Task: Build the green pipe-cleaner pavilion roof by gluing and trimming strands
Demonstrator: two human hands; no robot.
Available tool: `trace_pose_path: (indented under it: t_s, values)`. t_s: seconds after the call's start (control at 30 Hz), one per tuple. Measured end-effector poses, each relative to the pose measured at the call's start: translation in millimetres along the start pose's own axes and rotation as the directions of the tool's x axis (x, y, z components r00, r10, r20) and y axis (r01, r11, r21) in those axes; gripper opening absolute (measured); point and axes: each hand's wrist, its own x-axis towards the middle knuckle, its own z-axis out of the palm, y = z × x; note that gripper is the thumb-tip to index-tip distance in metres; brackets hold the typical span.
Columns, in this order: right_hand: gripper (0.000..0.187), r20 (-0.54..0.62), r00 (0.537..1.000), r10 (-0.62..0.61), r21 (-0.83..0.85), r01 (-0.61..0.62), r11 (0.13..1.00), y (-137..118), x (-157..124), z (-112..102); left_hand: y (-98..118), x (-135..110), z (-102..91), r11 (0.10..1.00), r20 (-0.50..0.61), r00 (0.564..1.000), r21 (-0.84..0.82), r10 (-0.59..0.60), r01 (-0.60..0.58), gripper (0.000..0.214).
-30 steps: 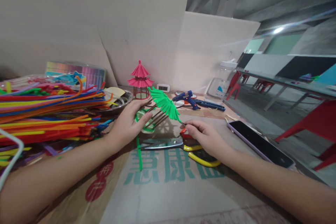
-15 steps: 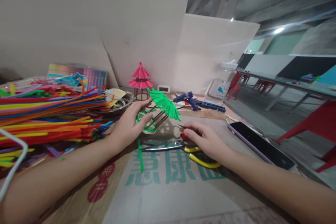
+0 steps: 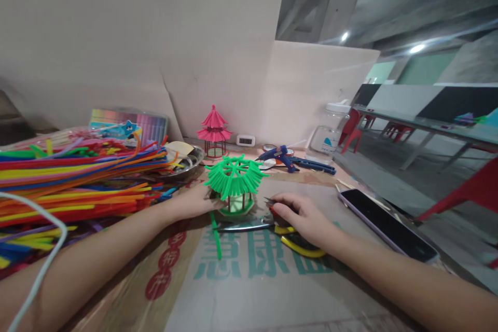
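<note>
A green pipe-cleaner pavilion (image 3: 234, 180) stands upright on the cardboard sheet (image 3: 252, 290). My left hand (image 3: 197, 201) holds it at the base from the left, its fingers tucked under the roof. My right hand (image 3: 300, 216) lies just right of the model. Its fingers are curled over small red-handled snips (image 3: 271, 203), and only the dark tip pokes out. Yellow-handled scissors (image 3: 301, 246) lie under that hand, blades pointing left. A loose green pipe cleaner (image 3: 216, 236) lies in front of the model.
A big pile of coloured pipe cleaners (image 3: 73, 179) fills the left, with a marker box (image 3: 130, 124) behind. A pink pavilion (image 3: 213, 132), a blue glue gun (image 3: 278, 155) and a plastic jar (image 3: 324, 137) stand at the back. A phone (image 3: 385, 223) lies on the right.
The green pavilion was tipped on its side in my left hand and now stands upright. My right hand let go of the roof edge and dropped onto the snips.
</note>
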Motion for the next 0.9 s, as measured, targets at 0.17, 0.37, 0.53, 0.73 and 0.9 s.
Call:
trace_pose_path:
  t_s: [0.17, 0.37, 0.53, 0.73, 0.9]
  values:
    - [0.026, 0.033, 0.993, -0.11, -0.122, 0.113, 0.986, -0.6, -2.1, -1.5, -8.0, 5.4, -10.1, 0.998, 0.218, 0.975, -0.06, 0.048, -0.035, 0.053]
    - [0.028, 0.04, 0.993, -0.112, -0.144, 0.117, 0.983, 0.7, -1.9, -1.2, 15.6, 2.0, 6.2, 0.998, 0.031, 0.998, -0.034, -0.05, 0.051, 0.042]
    - [0.028, 0.053, 0.988, -0.144, -0.159, 0.151, 0.976, 1.5, -2.2, -2.5, 15.4, -3.5, 9.9, 0.994, -0.054, 0.994, 0.058, -0.091, 0.094, 0.042]
    - [0.032, 0.083, 0.976, -0.202, -0.213, 0.216, 0.953, 3.8, -3.5, -0.9, 10.4, -5.8, 11.0, 0.977, -0.053, 0.988, 0.149, -0.147, 0.153, 0.054]
    - [0.034, 0.07, 0.976, -0.208, -0.229, 0.219, 0.949, 2.0, -3.9, -0.9, 8.9, -4.2, 12.1, 0.991, -0.135, 0.99, 0.122, -0.033, 0.05, 0.062]
